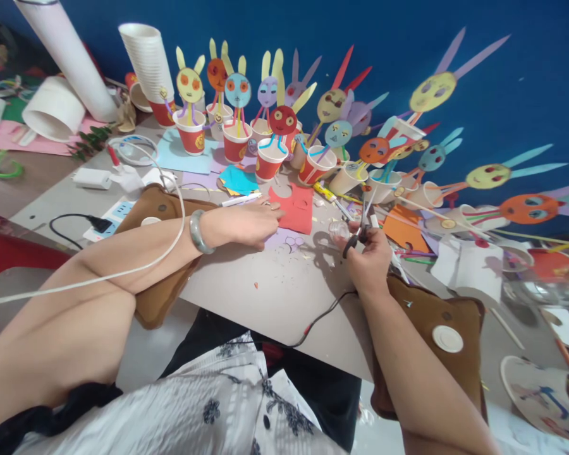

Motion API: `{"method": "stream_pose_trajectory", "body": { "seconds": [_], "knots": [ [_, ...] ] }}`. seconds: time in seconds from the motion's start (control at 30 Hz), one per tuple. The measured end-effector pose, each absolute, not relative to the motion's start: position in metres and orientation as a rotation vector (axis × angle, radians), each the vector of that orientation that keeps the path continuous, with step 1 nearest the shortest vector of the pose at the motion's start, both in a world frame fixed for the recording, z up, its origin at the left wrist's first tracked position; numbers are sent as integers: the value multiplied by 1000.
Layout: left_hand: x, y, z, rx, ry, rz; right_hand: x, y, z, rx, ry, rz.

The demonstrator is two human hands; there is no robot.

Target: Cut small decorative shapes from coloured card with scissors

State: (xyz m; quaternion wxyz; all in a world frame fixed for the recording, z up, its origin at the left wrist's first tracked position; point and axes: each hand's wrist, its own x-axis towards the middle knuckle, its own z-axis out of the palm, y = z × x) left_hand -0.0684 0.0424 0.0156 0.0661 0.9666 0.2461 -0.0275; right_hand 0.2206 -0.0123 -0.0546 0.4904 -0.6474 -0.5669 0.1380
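Observation:
My left hand [253,221], with a ring and a jade-like bangle [201,232], reaches across the table with its fingers extended, the tips at the left edge of a cut red paper sheet [298,212]. Purple paper [279,239] lies under and beside it. My right hand [370,253] is closed around dark-handled scissors [358,240], whose blades point up and away from me. A small clear jar [337,230] is close to its fingertips; whether they touch it I cannot tell. Blue paper [239,181] and a yellow tool [324,191] lie behind the red sheet.
Paper cups [270,159] with rabbit-faced paper figures [283,120] stand along the blue wall. At left are stacked cups [146,60], a power strip [118,215] and a white cable [183,208]. Brown cushions [464,316] flank the table edge. Orange paper [406,229] lies right.

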Motion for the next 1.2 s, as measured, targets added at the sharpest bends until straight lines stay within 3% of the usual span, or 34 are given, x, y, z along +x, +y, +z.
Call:
{"method": "stream_pose_trajectory", "body": {
  "seconds": [0.17,0.33,0.47,0.67,1.03,1.2],
  "knots": [
    [-64,45,12,3083,519,-123,219,-6,-55,-1583,-1357,348],
    [-59,40,12,3067,581,-92,213,-7,-49,-1708,-1404,439],
    [-55,40,13,3067,600,210,206,-18,-38,-1588,-1388,413],
    [-53,30,20,3311,600,751,193,-35,-36,-1410,-1332,756],
    [-51,13,21,3516,385,798,188,-40,-33,-1300,-1175,1045],
    [-49,16,19,3241,636,1044,185,-43,-31,-1243,-1163,957]
  ]
}}
